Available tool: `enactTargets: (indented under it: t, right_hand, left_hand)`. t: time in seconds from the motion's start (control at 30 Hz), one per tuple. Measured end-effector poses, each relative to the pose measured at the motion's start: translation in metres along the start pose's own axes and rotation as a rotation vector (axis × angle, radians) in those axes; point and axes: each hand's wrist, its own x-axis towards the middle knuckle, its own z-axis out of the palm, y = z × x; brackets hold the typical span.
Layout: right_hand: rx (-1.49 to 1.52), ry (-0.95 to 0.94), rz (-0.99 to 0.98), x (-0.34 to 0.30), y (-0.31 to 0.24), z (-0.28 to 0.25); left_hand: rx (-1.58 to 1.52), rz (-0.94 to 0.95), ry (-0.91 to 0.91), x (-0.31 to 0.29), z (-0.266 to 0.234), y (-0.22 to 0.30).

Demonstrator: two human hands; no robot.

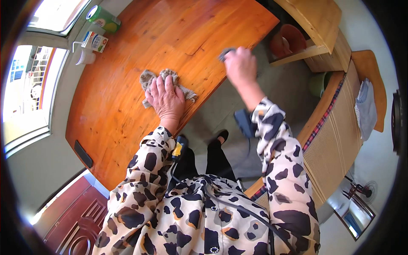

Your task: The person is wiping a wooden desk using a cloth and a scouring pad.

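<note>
My left hand (166,100) lies palm down on a crumpled grey-beige cloth (147,79) on the orange-brown wooden table (123,110). Its fingers are stretched out over the cloth, and folds of it stick out at both sides. My right hand (241,66) is raised by the table's right edge, its fingers closed on a small dark grey thing (226,53). Blur and the fingers hide what kind of thing that is. A device with a cable is strapped at each wrist.
By the window stand a green can (103,19), a small carton (94,41) and white cups (86,57). A dark flat phone-like thing (83,154) lies at the table's left edge. To the right are a wooden cabinet (327,25), a red-brown bucket (293,40) and a long bench (331,148).
</note>
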Motion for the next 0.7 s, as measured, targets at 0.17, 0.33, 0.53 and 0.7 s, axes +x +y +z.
enactTargets:
  t: [0.17,0.33,0.53,0.7]
  right_hand:
    - [-0.055,-0.012,-0.010,-0.002,-0.032,0.000]
    - [0.107,-0.053,-0.223,-0.046,-0.061,0.001]
    - [0.204,0.290,0.224,-0.015,0.012,0.010]
    - [0.650,0.225,0.261,-0.115,-0.083,0.013]
  left_hand:
    - [-0.057,-0.017,-0.002,-0.001,0.004,-0.003]
    - [-0.038,0.015,0.002,0.000,0.003,-0.004]
    - [0.037,0.084,0.006,0.002,0.007,0.005]
    - [0.118,0.083,0.042,-0.001,0.013,-0.005]
